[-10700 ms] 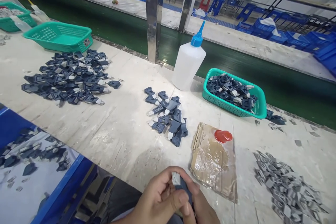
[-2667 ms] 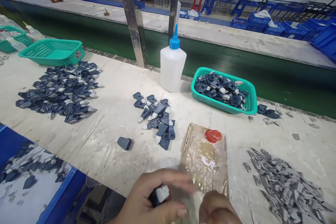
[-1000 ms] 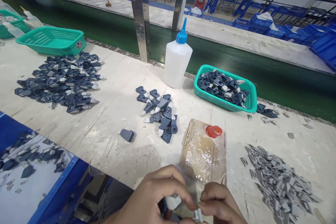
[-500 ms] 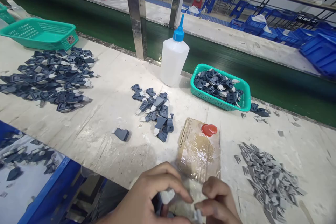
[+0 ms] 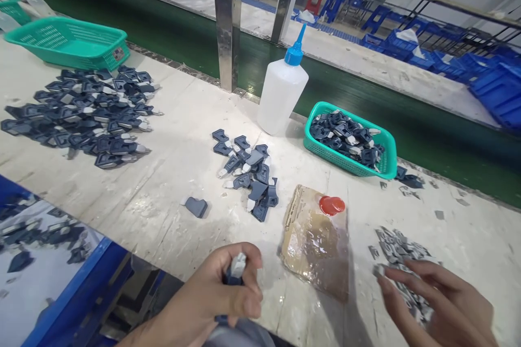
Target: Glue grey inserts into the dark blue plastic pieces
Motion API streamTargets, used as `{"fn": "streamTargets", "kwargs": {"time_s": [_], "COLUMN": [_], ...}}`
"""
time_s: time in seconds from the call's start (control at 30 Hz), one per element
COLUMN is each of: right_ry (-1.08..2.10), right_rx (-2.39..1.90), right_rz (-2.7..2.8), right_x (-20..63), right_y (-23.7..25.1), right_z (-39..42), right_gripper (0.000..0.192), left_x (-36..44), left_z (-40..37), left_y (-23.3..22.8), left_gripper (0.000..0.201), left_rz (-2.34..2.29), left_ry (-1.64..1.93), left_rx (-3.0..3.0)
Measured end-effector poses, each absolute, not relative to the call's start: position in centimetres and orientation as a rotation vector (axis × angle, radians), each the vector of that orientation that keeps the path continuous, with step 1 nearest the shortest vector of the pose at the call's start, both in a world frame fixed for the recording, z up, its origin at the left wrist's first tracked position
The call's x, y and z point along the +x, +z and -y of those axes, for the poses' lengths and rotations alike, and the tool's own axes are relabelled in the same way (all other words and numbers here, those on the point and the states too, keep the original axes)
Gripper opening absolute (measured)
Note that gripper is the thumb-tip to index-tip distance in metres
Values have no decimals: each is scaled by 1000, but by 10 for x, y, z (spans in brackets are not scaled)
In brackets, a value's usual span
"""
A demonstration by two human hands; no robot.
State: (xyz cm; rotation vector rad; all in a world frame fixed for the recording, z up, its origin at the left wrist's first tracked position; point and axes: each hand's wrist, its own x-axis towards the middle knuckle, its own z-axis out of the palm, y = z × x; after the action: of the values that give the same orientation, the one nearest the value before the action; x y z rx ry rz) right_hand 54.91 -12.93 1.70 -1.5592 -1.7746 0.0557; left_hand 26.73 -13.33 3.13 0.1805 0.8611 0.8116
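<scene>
My left hand (image 5: 211, 293) is closed around a dark blue-grey plastic part (image 5: 233, 277), whose light grey tip shows above the fingers. Above a pile of small flat grey pieces (image 5: 401, 244), my right hand (image 5: 443, 298) pinches one small grey piece (image 5: 379, 270) between thumb and fingertip. Between the hands lies a cardboard pad (image 5: 301, 260) with a wet, shiny coating and a red blob (image 5: 331, 206). Beyond the left hand is a loose heap of dark parts (image 5: 256, 173), with a single part (image 5: 196, 207) lying to its left.
A white squeeze bottle (image 5: 283, 92) with a blue nozzle stands behind the heap. To its right, a green basket (image 5: 345, 167) holds dark parts. At far left a green basket (image 5: 61, 57) sits behind a large pile of parts (image 5: 89, 114). A metal post (image 5: 228, 27) rises at the table's back edge.
My right hand has moved from beside the left hand to the pile of grey pieces on the right. My left hand has shifted slightly left, still holding the dark part.
</scene>
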Motion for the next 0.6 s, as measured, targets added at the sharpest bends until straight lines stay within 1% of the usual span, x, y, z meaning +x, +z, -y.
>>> {"fn": "streamTargets", "kwargs": {"time_s": [0.1,0.17,0.33,0.5,0.6], "right_ry": [-275,-372,-362,-343,-343], "right_rx": [-1460,-1390,-1394,-1362,-1355], "right_rz": [2069,2184,2303,2370,2397], "right_x": [532,526,521,513,511], "right_y": [21,17,8,11,12], "right_z": [114,104,87,80,77], "right_gripper": [12,7,8,5,4], "left_x": [258,253,244,244,243], "left_z": [133,133,135,138,140], "left_y": [35,39,46,43,41], "left_gripper": [39,34,16,12,15], "left_rz": [-812,-839,-887,-843,-821], "left_ry": [942,1028,1076,1135,1105], "left_rx": [189,175,47,-41,-113]}}
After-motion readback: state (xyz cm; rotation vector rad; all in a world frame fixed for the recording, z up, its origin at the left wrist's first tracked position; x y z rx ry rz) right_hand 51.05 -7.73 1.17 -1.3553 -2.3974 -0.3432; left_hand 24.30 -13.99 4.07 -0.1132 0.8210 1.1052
